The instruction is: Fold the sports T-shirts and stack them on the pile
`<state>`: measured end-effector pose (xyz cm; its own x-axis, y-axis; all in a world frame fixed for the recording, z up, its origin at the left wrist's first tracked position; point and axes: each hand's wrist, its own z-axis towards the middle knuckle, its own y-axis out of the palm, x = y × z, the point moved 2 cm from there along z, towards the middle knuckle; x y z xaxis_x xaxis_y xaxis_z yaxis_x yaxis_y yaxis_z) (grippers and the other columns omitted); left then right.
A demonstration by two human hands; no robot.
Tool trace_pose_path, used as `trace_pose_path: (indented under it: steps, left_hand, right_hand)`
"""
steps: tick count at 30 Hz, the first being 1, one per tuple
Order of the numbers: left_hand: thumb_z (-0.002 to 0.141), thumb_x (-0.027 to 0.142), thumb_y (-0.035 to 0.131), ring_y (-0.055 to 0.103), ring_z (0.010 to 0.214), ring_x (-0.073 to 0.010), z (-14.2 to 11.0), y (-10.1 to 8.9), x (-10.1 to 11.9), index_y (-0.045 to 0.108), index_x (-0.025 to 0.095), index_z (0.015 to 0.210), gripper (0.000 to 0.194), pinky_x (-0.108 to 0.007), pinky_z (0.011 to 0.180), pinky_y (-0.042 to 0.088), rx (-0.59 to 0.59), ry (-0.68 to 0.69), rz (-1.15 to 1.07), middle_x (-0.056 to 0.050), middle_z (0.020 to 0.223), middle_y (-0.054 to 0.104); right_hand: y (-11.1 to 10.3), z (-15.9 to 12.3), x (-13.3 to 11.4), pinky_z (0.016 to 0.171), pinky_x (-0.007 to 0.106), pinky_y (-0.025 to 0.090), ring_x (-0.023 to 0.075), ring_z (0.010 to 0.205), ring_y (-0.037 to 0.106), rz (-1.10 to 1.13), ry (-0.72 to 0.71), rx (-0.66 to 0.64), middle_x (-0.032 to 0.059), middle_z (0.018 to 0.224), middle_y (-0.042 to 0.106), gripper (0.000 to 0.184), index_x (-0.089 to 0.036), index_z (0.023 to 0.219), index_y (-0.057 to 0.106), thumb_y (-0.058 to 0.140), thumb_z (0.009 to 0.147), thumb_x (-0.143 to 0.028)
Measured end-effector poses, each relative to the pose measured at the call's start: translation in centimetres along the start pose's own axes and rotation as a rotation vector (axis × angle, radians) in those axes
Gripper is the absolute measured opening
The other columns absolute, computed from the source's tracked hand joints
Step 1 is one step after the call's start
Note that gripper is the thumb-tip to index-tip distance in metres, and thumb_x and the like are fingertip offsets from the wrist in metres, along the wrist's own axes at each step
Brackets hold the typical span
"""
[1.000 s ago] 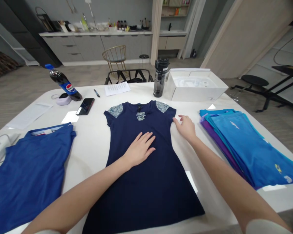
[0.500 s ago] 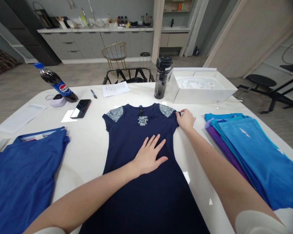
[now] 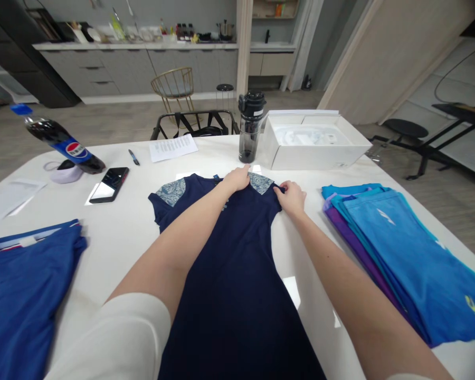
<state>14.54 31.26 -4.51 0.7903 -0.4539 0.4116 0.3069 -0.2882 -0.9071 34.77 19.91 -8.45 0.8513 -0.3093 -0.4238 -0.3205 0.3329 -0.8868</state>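
A navy short-sleeved dress (image 3: 237, 253) lies spread on the white table, with pale paisley patches on its shoulders. My left hand (image 3: 237, 179) is at the neckline beside the right-hand shoulder patch, its fingers closed on the cloth there; the thumb is mostly hidden. My right hand (image 3: 292, 198) pinches the edge of the sleeve on the right. The left forearm crosses over the chest of the dress and covers most of its neck ornament.
A blue folded garment (image 3: 27, 285) lies at the left, a stack of blue and purple clothes (image 3: 396, 227) at the right. Along the back are a cola bottle (image 3: 63, 140), a phone (image 3: 110, 184), a pen (image 3: 133, 157), paper (image 3: 173, 148), a dark tumbler (image 3: 250, 126) and a white box (image 3: 316, 155).
My left hand has moved from flat on the dress's chest up to its neckline. My right hand stays at the sleeve. The camera view has shifted slightly right.
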Motion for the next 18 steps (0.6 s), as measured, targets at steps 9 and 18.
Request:
trace_pose_path:
  steps: [9, 18]
  left_hand:
    - [0.095, 0.025, 0.053, 0.065, 0.114, -0.0304, 2.6, 0.9, -1.5, 0.056, 0.022, 0.129, 0.034, -0.041, 0.101, 0.046, -0.055, -0.045, -0.003, -0.015, 0.121, 0.070]
    - [0.089, 0.019, 0.064, 0.066, 0.069, -0.0189, 1.6, -1.6, -1.9, 0.062, 0.021, 0.110, 0.021, -0.032, 0.079, 0.051, -0.056, -0.017, -0.294, -0.003, 0.080, 0.070]
  right_hand:
    - [0.0, -0.1, -1.0, 0.095, 0.050, 0.038, 0.0358, 0.109, 0.057, -0.108, 0.042, 0.036, 0.0184, 0.110, 0.068, 0.043, -0.017, 0.100, 0.068, 0.051, 0.094, -0.057]
    - [-4.3, -0.8, -3.1, 0.074, 0.033, 0.043, 0.0198, 0.075, 0.057, 0.286, -0.164, -0.058, 0.0030, 0.076, 0.065, 0.034, -0.022, 0.079, 0.059, 0.057, 0.092, -0.054]
